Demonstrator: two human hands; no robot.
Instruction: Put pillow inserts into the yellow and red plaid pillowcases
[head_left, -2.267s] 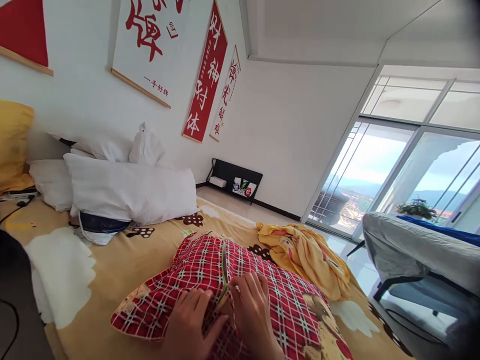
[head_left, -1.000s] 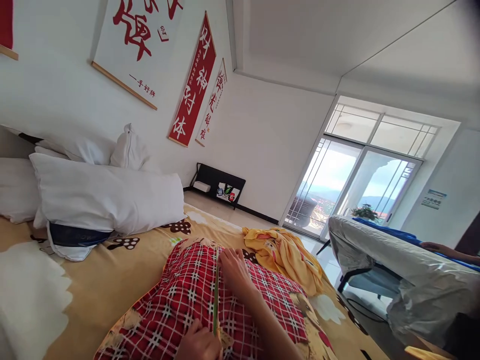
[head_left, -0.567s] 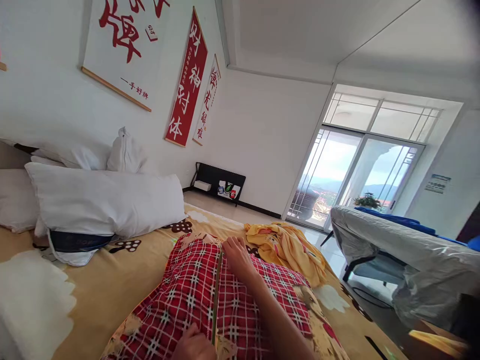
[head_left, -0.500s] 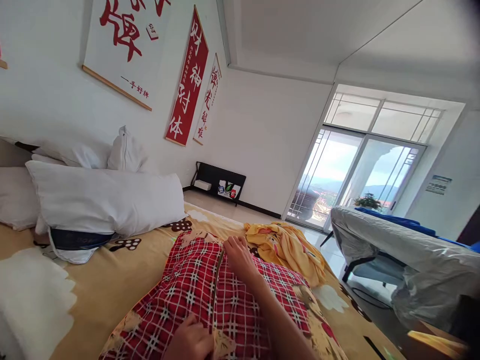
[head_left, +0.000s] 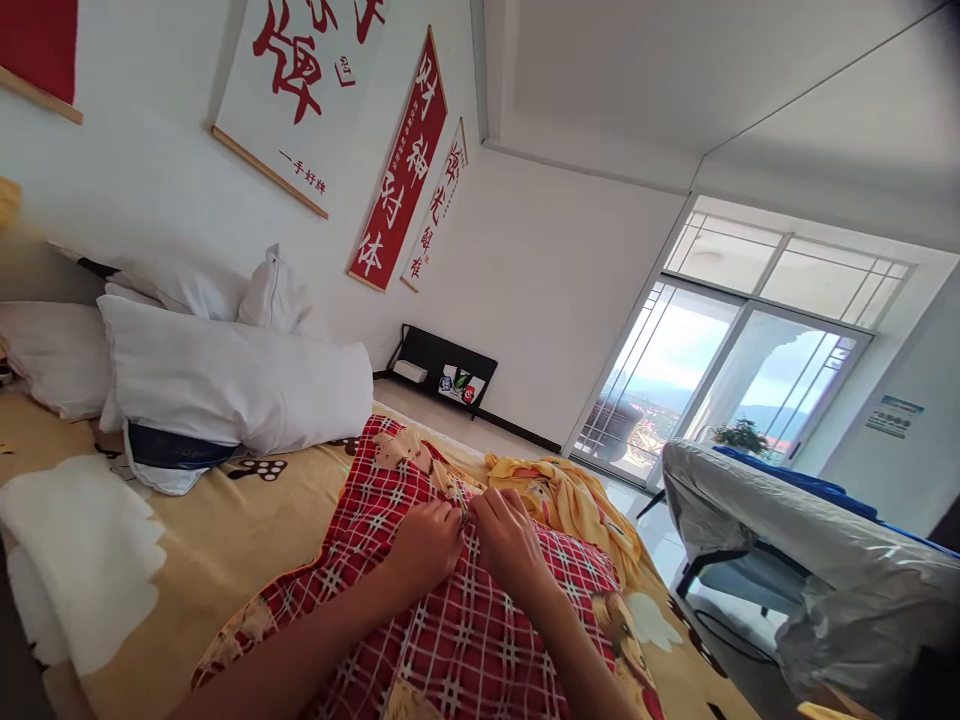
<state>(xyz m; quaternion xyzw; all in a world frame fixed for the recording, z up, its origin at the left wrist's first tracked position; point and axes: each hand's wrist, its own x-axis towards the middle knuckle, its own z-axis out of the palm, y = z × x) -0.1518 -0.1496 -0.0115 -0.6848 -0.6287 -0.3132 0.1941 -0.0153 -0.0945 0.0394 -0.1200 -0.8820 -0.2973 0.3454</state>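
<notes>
A plump red plaid pillow (head_left: 360,545) with teddy bear prints lies on the bed, right in front of me. A seam, which looks like a zip, runs lengthwise down its middle. My left hand (head_left: 429,540) and my right hand (head_left: 504,532) meet over the far part of this seam, fingertips nearly touching. Both are closed in a pinch on the pillow's cover there. A small bit of cover or zip shows between the fingertips, too small to make out. The near end of the seam lies below my forearms.
A crumpled yellow cloth (head_left: 577,495) lies just past the pillow on the right. White pillows (head_left: 247,375) are piled at the left on the patterned bed sheet (head_left: 202,530). Beyond the bed's right edge stands a plastic-covered table (head_left: 810,520) with a chair (head_left: 750,575).
My left hand has moved up from the near end of the seam to beside my right hand. The right hand has shifted slightly and now pinches the cover. The view has turned left.
</notes>
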